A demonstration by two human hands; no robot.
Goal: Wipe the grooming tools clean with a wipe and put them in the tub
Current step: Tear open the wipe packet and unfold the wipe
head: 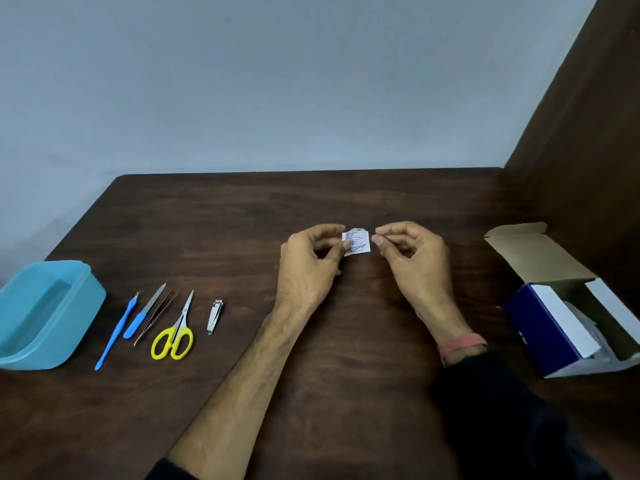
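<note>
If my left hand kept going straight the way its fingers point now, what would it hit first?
The left hand points right, so it would first meet the right hand, which pinches the other edge of the wipe packet that both hold.

Dim, even indoor light, cool grey cast on the wall [277, 81], soft faint shadows under the hands on the dark tabletop [346, 341], no glare, wide-angle bending at edges, slight softness overall, dark sleeve [502, 427] nearly featureless
</note>
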